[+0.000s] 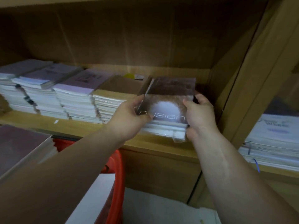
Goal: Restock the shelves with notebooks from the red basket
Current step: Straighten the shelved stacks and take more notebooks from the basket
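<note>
Filling up, the long wooden shelf (77, 126) carries several stacks of pale-covered notebooks (72, 101) left of the hands. The red plastic basket (119, 175) below the left forearm seems to hold more, so restocking looks partly done. Between the hands, a stack of dark brown glossy notebooks (166, 101) meets the shelf's front edge. The left hand (129, 117) and right hand (200, 113) clasp its sides, fingers curled.

Centre: left hand (129, 115) and right hand (200, 113) grip a dark-covered notebook stack (168, 97) from either side, at the wooden shelf's (48, 123) front edge. 9–10 o'clock: row of notebook piles (74, 96) on the same shelf. 7 o'clock: red basket (119, 167). 4 o'clock: another pile (275, 143).
</note>
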The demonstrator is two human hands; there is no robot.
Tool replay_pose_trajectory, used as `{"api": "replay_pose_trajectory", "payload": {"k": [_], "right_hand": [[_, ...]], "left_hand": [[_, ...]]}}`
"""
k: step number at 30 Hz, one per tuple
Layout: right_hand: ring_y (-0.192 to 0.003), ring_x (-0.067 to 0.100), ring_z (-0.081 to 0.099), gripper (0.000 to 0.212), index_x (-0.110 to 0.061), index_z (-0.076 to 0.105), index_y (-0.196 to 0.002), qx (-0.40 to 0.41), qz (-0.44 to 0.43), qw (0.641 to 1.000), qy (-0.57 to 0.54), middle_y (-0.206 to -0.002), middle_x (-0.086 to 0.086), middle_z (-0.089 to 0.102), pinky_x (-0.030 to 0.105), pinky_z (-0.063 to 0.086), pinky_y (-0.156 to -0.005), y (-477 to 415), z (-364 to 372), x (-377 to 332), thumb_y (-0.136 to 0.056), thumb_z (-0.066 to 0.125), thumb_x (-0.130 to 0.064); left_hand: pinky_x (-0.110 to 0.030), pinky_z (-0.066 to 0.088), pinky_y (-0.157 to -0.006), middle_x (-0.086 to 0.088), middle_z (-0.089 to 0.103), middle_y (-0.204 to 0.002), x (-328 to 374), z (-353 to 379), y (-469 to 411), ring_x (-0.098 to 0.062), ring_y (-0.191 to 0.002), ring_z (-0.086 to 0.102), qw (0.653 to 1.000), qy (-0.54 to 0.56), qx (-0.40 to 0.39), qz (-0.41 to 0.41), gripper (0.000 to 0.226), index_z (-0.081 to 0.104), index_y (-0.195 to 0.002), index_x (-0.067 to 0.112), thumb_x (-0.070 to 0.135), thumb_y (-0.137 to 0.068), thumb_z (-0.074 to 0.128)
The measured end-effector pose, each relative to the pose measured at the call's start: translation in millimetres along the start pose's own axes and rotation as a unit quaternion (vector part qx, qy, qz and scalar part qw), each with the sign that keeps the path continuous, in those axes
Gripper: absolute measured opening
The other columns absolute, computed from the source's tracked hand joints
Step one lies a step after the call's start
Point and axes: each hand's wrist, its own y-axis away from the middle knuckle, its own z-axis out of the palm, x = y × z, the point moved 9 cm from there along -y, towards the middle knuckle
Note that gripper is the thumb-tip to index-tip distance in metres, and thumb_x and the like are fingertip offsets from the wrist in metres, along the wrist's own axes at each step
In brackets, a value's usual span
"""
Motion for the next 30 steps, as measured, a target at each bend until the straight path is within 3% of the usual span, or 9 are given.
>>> {"api": "replay_pose_trajectory", "payload": {"k": [2,4,7,9,13,17,23,26,30], "right_hand": [[-0.077,0.024,0.078,0.035,-0.03,0.061,-0.131,0.013,0.012,1.0,-0.004,-0.105,0.006,0.075,0.05,0.063,-0.064,-9.3,-4.8,7.3,-0.1,0.06,-0.015],[-0.082,0.023,0.077,0.028,-0.027,0.066,-0.124,0.005,-0.005,1.0,0.007,-0.104,0.006,0.076,0.047,0.064,-0.069,-16.8,-3.4,7.5,-0.1,0.059,-0.015],[-0.083,0.018,0.077,0.034,-0.027,0.061,-0.135,-0.016,-0.056,0.996,0.07,-0.108,0.004,0.075,0.037,0.064,-0.068,-21.9,0.7,-3.7,-0.102,0.057,-0.018],[-0.081,0.014,0.077,0.039,-0.026,0.055,-0.141,-0.05,-0.058,0.994,0.082,-0.108,0.003,0.075,0.029,0.06,-0.062,-20.8,5.5,-4.9,-0.103,0.056,-0.017],[-0.084,0.006,0.075,0.042,-0.042,0.05,-0.135,-0.097,-0.067,0.989,0.094,-0.105,-0.01,0.07,0.027,0.06,-0.067,-12.5,9.4,-1.7,-0.1,0.063,-0.023],[-0.126,0.016,0.058,0.087,-0.037,0.041,-0.149,-0.079,-0.126,0.965,0.214,-0.141,-0.008,0.057,0.045,0.053,-0.101,-11.8,4.3,2.9,-0.074,0.082,-0.053],[-0.123,0.011,0.059,0.086,-0.042,0.044,-0.141,-0.095,-0.156,0.958,0.221,-0.136,-0.014,0.06,0.046,0.051,-0.104,-15.1,10.1,19.1,-0.066,0.082,-0.06],[-0.117,0.011,0.064,0.075,-0.042,0.05,-0.136,-0.114,-0.156,0.963,0.187,-0.127,-0.012,0.066,0.046,0.053,-0.101,-21.0,13.9,22.3,-0.07,0.082,-0.055],[-0.123,0.01,0.06,0.09,-0.041,0.043,-0.144,-0.155,-0.141,0.964,0.166,-0.133,-0.013,0.063,0.043,0.05,-0.106,-32.0,17.6,26.2,-0.067,0.088,-0.048]], "left_hand": [[-0.023,0.047,-0.101,0.018,0.067,-0.123,-3.5,4.3,4.7,-0.002,-0.117,0.06,0.991,-0.129,0.01,0.031,0.055,0.061,-0.132,0.035,0.018,-0.084,0.081],[-0.035,0.041,-0.111,0.005,0.054,-0.145,1.8,5.0,9.7,-0.018,-0.132,0.049,0.948,-0.303,0.028,0.091,0.073,0.055,-0.145,0.025,0.034,-0.079,0.085],[-0.048,0.047,-0.098,-0.004,0.064,-0.133,8.6,3.7,9.9,-0.035,-0.118,0.052,0.852,-0.484,0.069,0.186,0.073,0.067,-0.134,0.024,0.051,-0.069,0.086],[-0.054,0.046,-0.095,-0.006,0.065,-0.129,6.2,3.2,3.5,-0.04,-0.118,0.053,0.832,-0.507,0.075,0.215,0.07,0.07,-0.127,0.024,0.057,-0.067,0.083],[-0.069,0.027,-0.112,-0.008,0.057,-0.144,-3.7,3.1,-10.0,-0.042,-0.142,0.04,0.833,-0.504,0.053,0.222,0.069,0.065,-0.134,0.028,0.059,-0.073,0.076],[-0.073,0.013,-0.114,-0.011,0.05,-0.151,-6.4,-1.8,-24.2,-0.04,-0.148,0.028,0.837,-0.51,0.081,0.183,0.068,0.062,-0.136,0.037,0.065,-0.075,0.072],[-0.071,0.015,-0.115,-0.006,0.054,-0.14,-1.2,3.7,-48.0,-0.036,-0.143,0.033,0.834,-0.527,0.076,0.145,0.068,0.059,-0.139,0.037,0.059,-0.078,0.075],[-0.071,0.017,-0.114,-0.005,0.056,-0.138,0.9,9.2,-46.4,-0.034,-0.139,0.04,0.813,-0.548,0.054,0.187,0.067,0.058,-0.141,0.031,0.053,-0.08,0.075],[-0.069,0.024,-0.112,-0.005,0.059,-0.138,9.3,26.1,-40.6,-0.029,-0.133,0.051,0.785,-0.563,0.005,0.258,0.069,0.058,-0.141,0.027,0.054,-0.079,0.072]]}}
